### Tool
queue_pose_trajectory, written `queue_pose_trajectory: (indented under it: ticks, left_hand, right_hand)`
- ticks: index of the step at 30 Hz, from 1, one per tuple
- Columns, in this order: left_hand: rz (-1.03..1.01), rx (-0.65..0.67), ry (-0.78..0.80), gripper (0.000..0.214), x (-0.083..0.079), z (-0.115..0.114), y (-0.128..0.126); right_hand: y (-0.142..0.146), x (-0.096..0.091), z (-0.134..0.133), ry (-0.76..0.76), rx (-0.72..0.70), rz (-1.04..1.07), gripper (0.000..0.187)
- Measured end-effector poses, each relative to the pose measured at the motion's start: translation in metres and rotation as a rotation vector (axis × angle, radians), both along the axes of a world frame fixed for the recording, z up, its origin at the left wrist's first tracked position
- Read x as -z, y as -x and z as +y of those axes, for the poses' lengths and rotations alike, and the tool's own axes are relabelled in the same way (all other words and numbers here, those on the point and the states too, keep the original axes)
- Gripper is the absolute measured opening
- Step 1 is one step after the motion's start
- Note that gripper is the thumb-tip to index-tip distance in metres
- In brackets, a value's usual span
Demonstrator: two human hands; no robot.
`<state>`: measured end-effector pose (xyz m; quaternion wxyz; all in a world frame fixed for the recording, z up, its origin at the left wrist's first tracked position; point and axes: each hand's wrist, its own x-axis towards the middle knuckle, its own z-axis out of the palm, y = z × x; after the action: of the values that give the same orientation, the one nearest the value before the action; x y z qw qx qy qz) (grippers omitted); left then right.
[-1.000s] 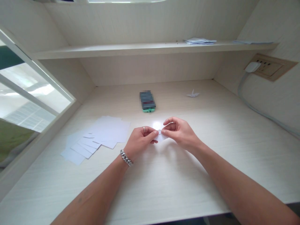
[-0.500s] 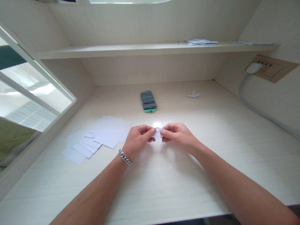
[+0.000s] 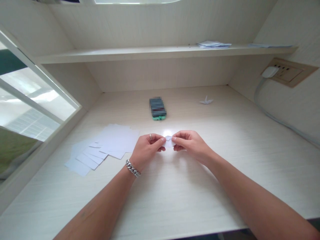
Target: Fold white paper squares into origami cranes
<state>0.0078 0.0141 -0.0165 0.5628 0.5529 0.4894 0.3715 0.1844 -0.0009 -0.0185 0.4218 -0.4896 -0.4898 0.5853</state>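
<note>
A small folded piece of white paper [image 3: 169, 143] is pinched between my two hands, just above the desk. My left hand [image 3: 149, 147], with a ring and a chain bracelet, grips its left side between thumb and fingers. On the right side my right hand [image 3: 189, 144] holds it the same way. Fingertips cover both ends of the paper, so its full shape is partly hidden. Left of my left hand lies a spread of white paper sheets [image 3: 120, 140]. A white paper crane [image 3: 206, 100] stands farther back on the right.
A phone-like object [image 3: 158, 108], blurred on top with a green edge, lies behind my hands. Folded papers [image 3: 214, 44] rest on the shelf [image 3: 140, 53]. At right, a white plug [image 3: 270, 72] sits in a wall socket [image 3: 291, 71], its cable [image 3: 280, 124] trailing down.
My right fingers have shifted slightly away from the left ones, and a little more of the folded paper shows between them. Both hands keep their hold.
</note>
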Motion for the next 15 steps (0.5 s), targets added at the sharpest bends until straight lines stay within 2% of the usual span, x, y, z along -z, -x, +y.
queue_pose_trajectory:
  ticks: [3,9,15]
  left_hand:
    - [-0.019,0.002,0.019,0.022,-0.0010,0.0001,-0.0002]
    - [-0.217,-0.049,0.073,0.021,-0.0024,0.0002,0.0014]
    - [-0.045,0.000,0.043,0.023,-0.0033,-0.0015,0.0011]
  right_hand:
    - [0.0013,0.0007,0.0005,-0.022,0.002,0.017,0.024]
    - [-0.0013,0.0030,0.0002,-0.070,-0.010,-0.006,0.025]
    - [-0.0007,-0.0006,-0.0001,-0.035,-0.007,0.011,0.026]
